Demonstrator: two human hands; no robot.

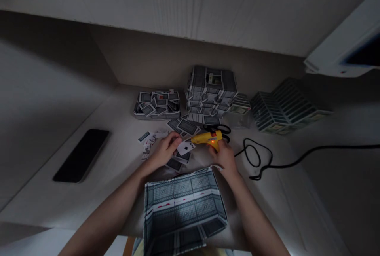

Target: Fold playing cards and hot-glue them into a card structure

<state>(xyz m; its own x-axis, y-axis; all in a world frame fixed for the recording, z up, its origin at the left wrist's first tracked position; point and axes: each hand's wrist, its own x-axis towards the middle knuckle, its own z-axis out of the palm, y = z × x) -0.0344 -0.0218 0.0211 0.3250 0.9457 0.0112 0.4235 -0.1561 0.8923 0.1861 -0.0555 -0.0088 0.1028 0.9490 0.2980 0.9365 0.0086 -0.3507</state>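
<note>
My right hand [224, 155] is wrapped round the handle of a yellow hot glue gun [204, 137], whose small orange light is lit. Its nozzle points left, at the edge of a playing card [185, 148] with spades on its face. Fingers of my left hand [168, 148] pinch that card by its left end. Loose cards [174, 164] lie under and around it. Close to my body, below both hands, is a box built from playing cards [184, 204], tilted, with patterned backs showing.
Behind stand a tray of card pieces [157, 107], a taller card structure [210, 90] and stepped card stacks [285, 107]. Black-handled scissors [224, 128] lie behind the glue gun. A black cable [285, 166] runs right. At left lies a phone [81, 156]. A shelf [178, 6] overhangs the desk.
</note>
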